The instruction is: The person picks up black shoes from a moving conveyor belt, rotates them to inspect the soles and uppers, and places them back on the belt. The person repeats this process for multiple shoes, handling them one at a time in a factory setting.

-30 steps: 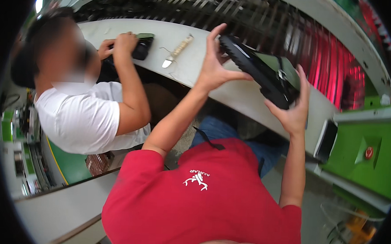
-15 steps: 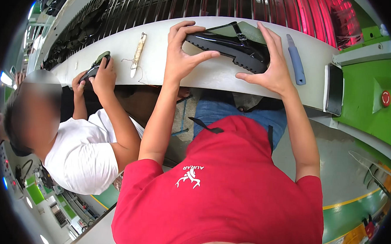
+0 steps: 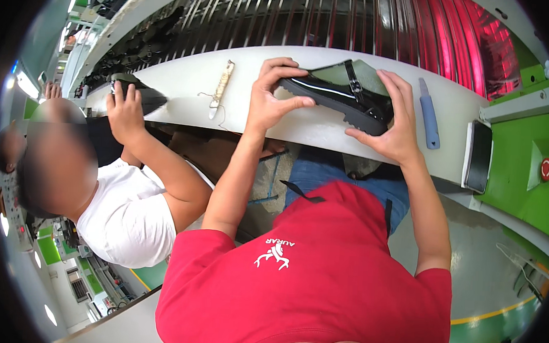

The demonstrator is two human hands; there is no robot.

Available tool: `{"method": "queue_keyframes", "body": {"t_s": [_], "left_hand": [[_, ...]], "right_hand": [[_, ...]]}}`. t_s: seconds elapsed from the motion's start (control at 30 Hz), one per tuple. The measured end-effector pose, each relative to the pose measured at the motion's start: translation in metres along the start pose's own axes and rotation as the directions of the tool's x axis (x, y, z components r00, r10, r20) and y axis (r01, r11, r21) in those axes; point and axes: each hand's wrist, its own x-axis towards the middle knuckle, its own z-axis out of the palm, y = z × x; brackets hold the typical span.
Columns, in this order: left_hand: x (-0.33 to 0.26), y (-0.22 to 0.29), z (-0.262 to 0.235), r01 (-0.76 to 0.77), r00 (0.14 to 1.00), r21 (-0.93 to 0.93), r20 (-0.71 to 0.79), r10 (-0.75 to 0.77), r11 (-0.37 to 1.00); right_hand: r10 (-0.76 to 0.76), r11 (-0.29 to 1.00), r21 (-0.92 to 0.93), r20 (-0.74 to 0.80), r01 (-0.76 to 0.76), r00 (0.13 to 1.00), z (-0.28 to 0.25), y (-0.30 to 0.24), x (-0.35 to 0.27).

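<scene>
A glossy black shoe [image 3: 336, 88] with a buckled strap, a chunky black sole and a green inside or filling is held on its side above the white ledge. The toe end lies in my left hand [image 3: 274, 97], its thumb along the sole and its fingers over the upper. Round the heel end closes my right hand [image 3: 397, 118], thumb below and fingers on top. To the right of it rests a blue-handled knife-like tool [image 3: 429, 117]. Left of my left hand lies a thin tool wrapped in cream tape or cord [image 3: 222, 89], with loose thread around it.
A co-worker in a white shirt [image 3: 128, 223] sits at my left, a hand on another black shoe [image 3: 150, 98]. Metal rollers [image 3: 293, 22] run behind the white ledge [image 3: 187, 76], glowing red at right. A phone-like black slab [image 3: 478, 157] stands near a green machine panel with a red button [image 3: 546, 170].
The view has shifted, so the ledge and tools sit lower and further right. Both my hands keep the shoe, now turned slightly. The co-worker's shoe has moved further over the ledge.
</scene>
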Motion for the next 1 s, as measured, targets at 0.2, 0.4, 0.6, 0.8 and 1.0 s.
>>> {"method": "queue_keyframes", "body": {"t_s": [0.2,0.4,0.6,0.8,1.0], "left_hand": [[-0.008,-0.001,-0.009,-0.086,0.996,0.070,0.013,0.086,0.994],[-0.027,-0.005,0.011,0.171,0.936,-0.178,-0.277,-0.216,0.969],[-0.016,-0.008,0.018,0.274,0.874,-0.183,-0.362,-0.324,0.944],[0.001,0.019,0.023,0.231,0.892,0.023,-0.405,-0.202,0.973],[0.020,0.038,0.026,0.002,0.929,0.203,-0.362,0.074,0.979]], "right_hand": [[0.159,0.872,0.476,-0.047,-0.118,0.986,0.006,-0.010,-0.001],[0.447,0.542,0.665,0.289,-0.513,0.847,0.015,-0.022,0.003],[0.209,0.835,0.458,0.245,-0.303,0.947,0.018,-0.041,-0.019],[0.298,0.750,0.540,0.238,-0.381,0.924,0.016,-0.049,-0.030],[0.259,0.782,0.540,0.171,-0.310,0.951,0.007,-0.048,-0.041]]}}
